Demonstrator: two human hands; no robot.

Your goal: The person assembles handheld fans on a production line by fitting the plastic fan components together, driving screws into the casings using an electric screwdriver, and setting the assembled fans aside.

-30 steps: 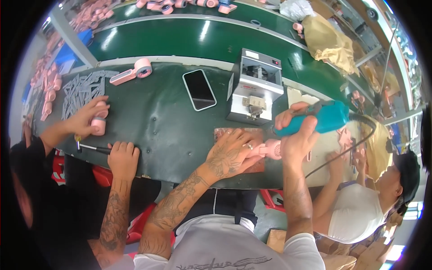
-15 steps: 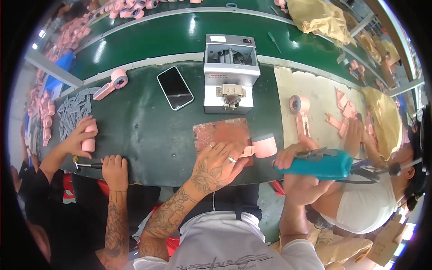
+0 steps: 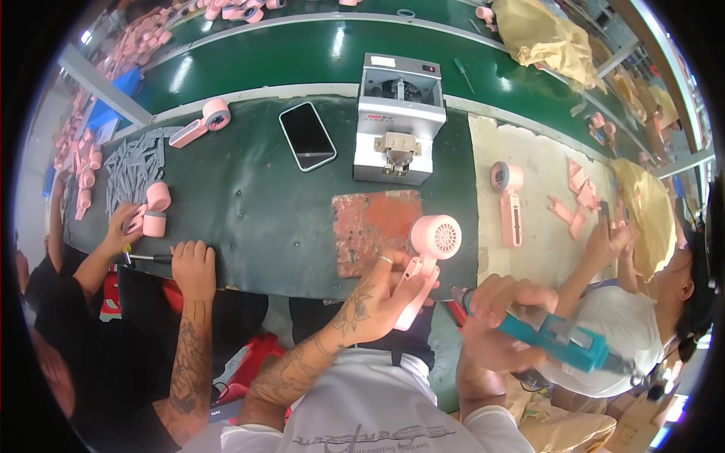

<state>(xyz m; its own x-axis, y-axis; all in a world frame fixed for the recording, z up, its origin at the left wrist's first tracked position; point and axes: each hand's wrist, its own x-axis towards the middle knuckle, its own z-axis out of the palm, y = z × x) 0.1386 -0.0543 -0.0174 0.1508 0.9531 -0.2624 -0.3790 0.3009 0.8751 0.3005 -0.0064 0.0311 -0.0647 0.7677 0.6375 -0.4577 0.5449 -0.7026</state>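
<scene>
Currently, left hand (image 3: 377, 298) has its grip closed around the handle of a pink hair dryer (image 3: 429, 257), held at the near edge of the green surface (image 3: 249, 204), just right of the reddish mat (image 3: 374, 226). Right hand (image 3: 502, 325) grips a teal electric screwdriver (image 3: 563, 340) below the dryer.

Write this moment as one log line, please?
left hand: holds pink fan by handle | right hand: grips teal electric screwdriver | both at green bench edge
</scene>
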